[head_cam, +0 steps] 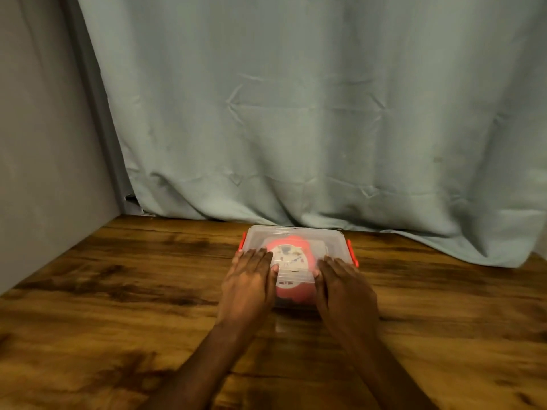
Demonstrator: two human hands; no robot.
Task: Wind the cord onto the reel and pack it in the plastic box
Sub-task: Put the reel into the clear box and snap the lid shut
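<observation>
A clear plastic box (328, 238) with red side clips stands on the wooden table, its transparent lid on top. Through the lid I see the pink reel (291, 255) with a white label lying inside. My left hand (250, 284) lies flat on the lid's left front part, fingers stretched forward and together. My right hand (344, 287) lies flat on the lid's right front part in the same way. Both palms press down on the lid and neither hand grips anything. The cord itself cannot be made out.
The wooden table (118, 291) stretches to both sides and toward me. A pale green curtain (296, 113) hangs right behind the box and drapes onto the table at the right. A grey wall (35, 143) closes the left side.
</observation>
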